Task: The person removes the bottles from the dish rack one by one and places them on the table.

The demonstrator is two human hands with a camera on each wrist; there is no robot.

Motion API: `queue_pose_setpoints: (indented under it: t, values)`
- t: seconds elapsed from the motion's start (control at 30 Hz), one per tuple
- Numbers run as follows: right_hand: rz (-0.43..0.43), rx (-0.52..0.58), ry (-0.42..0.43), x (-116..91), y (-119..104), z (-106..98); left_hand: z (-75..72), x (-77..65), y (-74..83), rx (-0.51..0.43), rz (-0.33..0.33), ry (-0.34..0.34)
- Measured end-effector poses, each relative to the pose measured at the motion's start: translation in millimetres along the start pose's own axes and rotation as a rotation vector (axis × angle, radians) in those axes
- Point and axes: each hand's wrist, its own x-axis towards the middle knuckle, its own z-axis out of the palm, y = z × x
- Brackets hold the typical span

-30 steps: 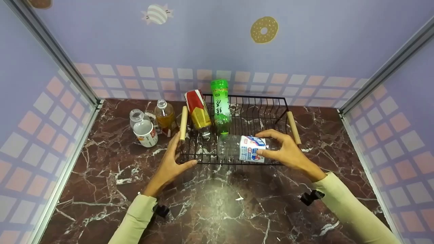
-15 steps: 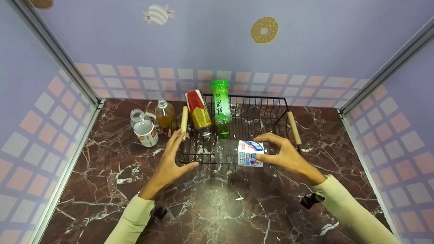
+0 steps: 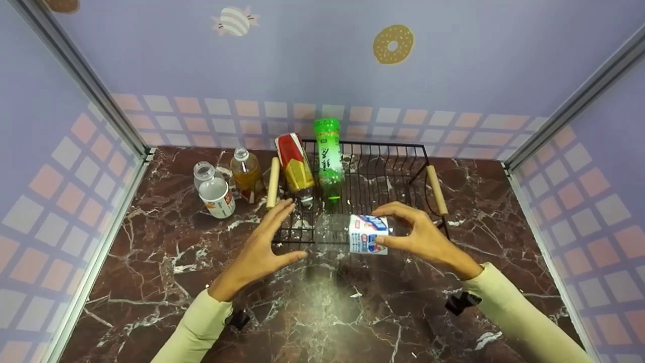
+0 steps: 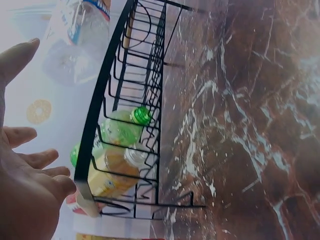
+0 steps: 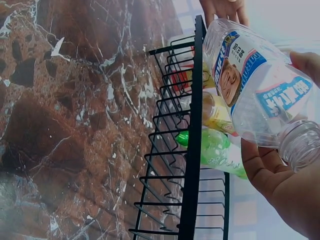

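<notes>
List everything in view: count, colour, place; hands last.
table: 1, marbled red-brown, underneath
rack: 1, black wire, on table
handles: 2, pale wood, rack ends
printed bottle: 1, red and yellow, in rack
green bottle: 1, green, in rack
held bottle: 1, clear, blue-white label, rack's front edge
amber bottle: 1, amber, left of rack
white-label bottle: 1, clear, far left
walls: 3, lavender, back and sides
wall pictures: 3, tan and white, back wall
corner strips: 2, grey, between walls
wrist cameras: 2, black, at wrists
left hand: 1, bare, empty, rack's left front
right hand: 1, bare, gripping held bottle
sleeves: 2, pale yellow-green, forearms
</notes>
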Motion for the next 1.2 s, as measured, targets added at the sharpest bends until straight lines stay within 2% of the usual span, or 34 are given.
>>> queue_pose_setpoints:
  t: [0.27, 0.4, 0.57, 0.7, 1.07, 1.2]
  values:
    - [-0.013, -0.040, -0.006, -1.6, -5.3, 2.4, 4.2, 6.7, 14.0, -0.010, -0.018, -0.120]
    - [-0.030, -0.068, -0.018, -2.7, -8.3, 4.5, 5.1, 8.9, 21.7, -0.001, 0.003, -0.155]
    - [-0.060, -0.059, -0.035, -4.2, -11.7, 6.9, 7.3, 12.2, 29.3, 0.002, 0.060, -0.192]
    - [-0.069, -0.080, -0.049, -5.9, -14.8, 9.3, 7.4, 14.5, 34.7, 0.017, 0.074, -0.228]
    - [-0.133, -0.103, -0.078, -10.2, -20.0, 16.5, 9.1, 23.7, 51.0, 0.090, 0.066, -0.340]
    - [-0.155, -0.108, -0.077, -12.4, -22.3, 18.3, 10.9, 26.7, 56.3, 0.092, 0.042, -0.382]
